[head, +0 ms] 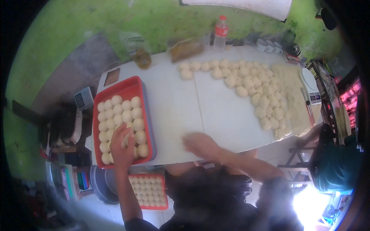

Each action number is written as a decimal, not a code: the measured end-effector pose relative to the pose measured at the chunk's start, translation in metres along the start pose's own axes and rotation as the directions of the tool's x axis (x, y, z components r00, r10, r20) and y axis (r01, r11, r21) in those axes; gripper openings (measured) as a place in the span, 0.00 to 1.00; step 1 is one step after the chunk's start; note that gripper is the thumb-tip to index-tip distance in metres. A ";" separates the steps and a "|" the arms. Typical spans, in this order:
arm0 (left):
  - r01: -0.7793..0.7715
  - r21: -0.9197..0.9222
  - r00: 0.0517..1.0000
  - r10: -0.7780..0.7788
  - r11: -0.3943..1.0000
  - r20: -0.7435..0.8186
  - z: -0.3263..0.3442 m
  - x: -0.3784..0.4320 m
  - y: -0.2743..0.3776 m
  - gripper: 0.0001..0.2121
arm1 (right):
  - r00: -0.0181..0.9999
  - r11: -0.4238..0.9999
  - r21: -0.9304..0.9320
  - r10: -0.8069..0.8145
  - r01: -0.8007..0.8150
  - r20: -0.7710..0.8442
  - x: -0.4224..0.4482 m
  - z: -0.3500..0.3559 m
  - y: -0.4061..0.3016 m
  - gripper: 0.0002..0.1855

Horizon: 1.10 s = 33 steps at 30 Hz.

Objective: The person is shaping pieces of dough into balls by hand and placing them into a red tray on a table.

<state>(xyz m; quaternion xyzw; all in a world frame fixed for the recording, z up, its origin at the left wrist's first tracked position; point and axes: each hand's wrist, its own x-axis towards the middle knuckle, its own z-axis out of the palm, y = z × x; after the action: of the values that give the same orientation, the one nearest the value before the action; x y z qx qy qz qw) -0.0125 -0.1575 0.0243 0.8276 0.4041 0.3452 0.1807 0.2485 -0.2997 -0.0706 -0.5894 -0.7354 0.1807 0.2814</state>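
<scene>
My left hand (122, 144) reaches into a red plastic tray (133, 83) at the left end of the white table, its fingers curved around a pale dough ball (126, 141). Rows of round dough balls (138, 124) fill much of that tray. My right hand (201, 145), blurred, is over the tabletop near the front edge; whether it is on a piece of dough cannot be made out. Further right lie many rougher dough pieces (248, 81), next to a large flat sheet of dough (292, 98).
A white kitchen scale (310, 83) stands on the right, near a red-handled tool (310, 114). Along the wall are a plastic bottle (220, 34) and several white cups (268, 46). Below the table lies another red tray of dough balls (165, 202). At right, a person in green (335, 164).
</scene>
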 end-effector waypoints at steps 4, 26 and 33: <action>0.037 0.022 0.999 -0.037 0.999 -0.003 0.006 -0.006 0.010 0.08 | 0.983 0.933 -0.335 0.075 -0.128 -0.168 -0.102 -0.036 0.072 0.06; 0.185 0.015 0.973 -0.181 0.983 -0.144 0.028 -0.020 0.006 0.07 | 0.889 0.952 0.148 0.305 -0.269 -0.342 0.004 -0.029 0.043 0.09; 0.083 0.107 0.988 -0.067 0.991 -0.139 0.022 -0.018 0.010 0.07 | 0.801 0.916 -0.178 0.205 -0.359 -0.562 -0.056 -0.068 0.083 0.05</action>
<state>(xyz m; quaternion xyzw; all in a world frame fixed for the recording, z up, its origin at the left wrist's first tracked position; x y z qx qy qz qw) 0.0005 -0.1785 0.0068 0.7954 0.4651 0.3701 0.1187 0.3624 -0.3386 -0.0788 -0.7531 -0.5488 -0.0538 0.3589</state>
